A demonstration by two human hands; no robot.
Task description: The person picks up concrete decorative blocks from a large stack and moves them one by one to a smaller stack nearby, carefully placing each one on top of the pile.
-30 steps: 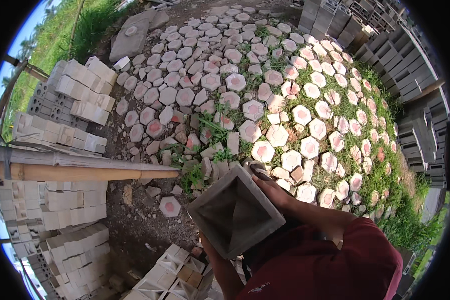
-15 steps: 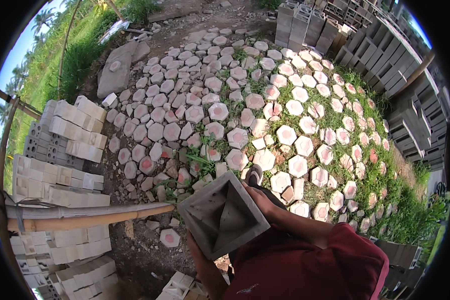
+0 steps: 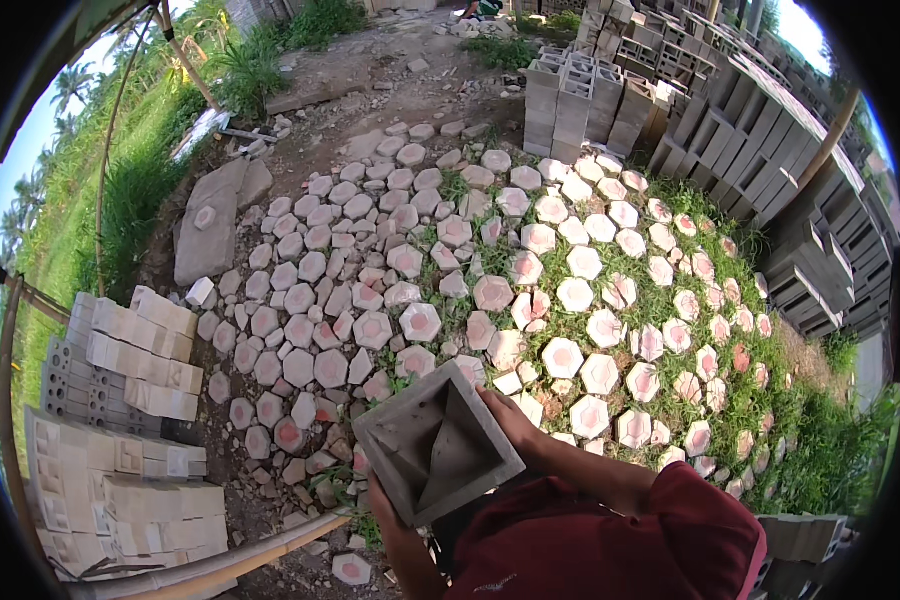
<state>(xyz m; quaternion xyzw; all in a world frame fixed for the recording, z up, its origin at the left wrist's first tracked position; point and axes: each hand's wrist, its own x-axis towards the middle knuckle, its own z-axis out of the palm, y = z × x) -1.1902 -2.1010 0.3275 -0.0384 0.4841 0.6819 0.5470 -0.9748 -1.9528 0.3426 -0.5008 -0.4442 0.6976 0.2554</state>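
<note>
Both hands loaded: grey square concrete block [image 3: 436, 446] clasped between left hand [image 3: 385, 512] at its lower-left side and right hand [image 3: 508, 418] at its upper-right. Opposed hold probably balances the weight, leaving the recess [image 3: 462, 440] face-up; it shows only slanted faces and shadow. Pale pink-centred hexagonal concrete pavers [image 3: 562, 358] beyond the grip, tan bamboo pole [image 3: 270, 546] below-left of it.

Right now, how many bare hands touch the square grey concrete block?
2: left hand at the lower-left side of the block, right hand at its upper-right.
</note>
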